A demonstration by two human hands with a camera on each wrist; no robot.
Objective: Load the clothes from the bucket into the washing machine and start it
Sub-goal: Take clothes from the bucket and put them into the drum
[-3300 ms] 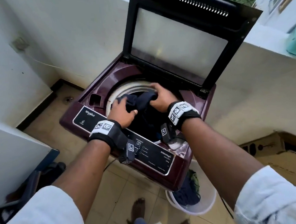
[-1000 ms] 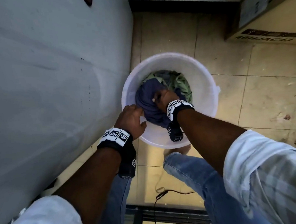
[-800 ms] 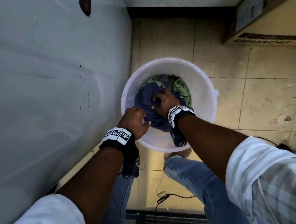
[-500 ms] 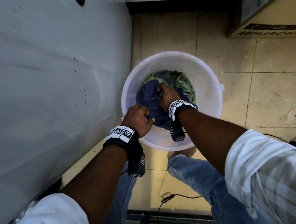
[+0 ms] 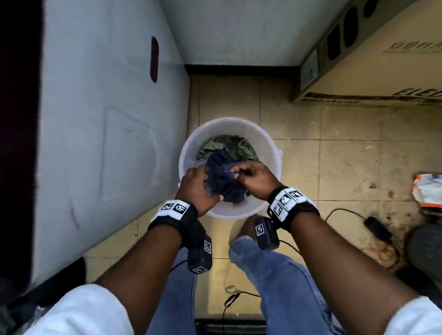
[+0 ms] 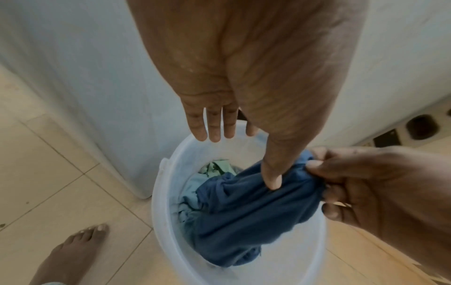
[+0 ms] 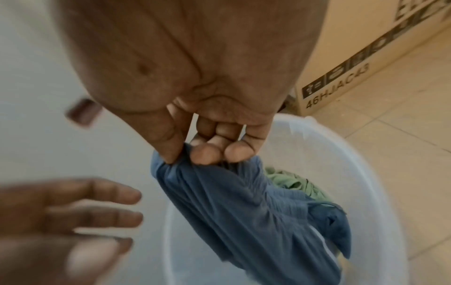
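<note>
A white bucket [image 5: 225,121] stands on the tiled floor beside the washing machine's white side [image 5: 95,123]. My right hand [image 5: 237,172] pinches a bunched blue garment [image 5: 222,182] between thumb and fingertips [image 7: 185,156] and holds it partly raised over the bucket [image 7: 366,173]. My left hand [image 5: 202,173] is beside it with straight fingers [image 6: 214,131], and its thumb touches the blue garment [image 6: 244,221]. A green garment [image 5: 223,145] lies lower in the bucket, at its far side [image 7: 292,183]. The machine's top and drum are out of view.
A large cardboard box [image 5: 389,66] lies against the wall at the far right. A black cable with an adapter [image 5: 376,225] and an orange-and-white packet [image 5: 433,190] lie on the floor to the right. My bare foot [image 6: 73,250] is near the bucket.
After the drop into the drum, I bent to the bucket. My right hand gripped the blue garment and has pulled it up; my left hand left the rim and moved onto the cloth.
</note>
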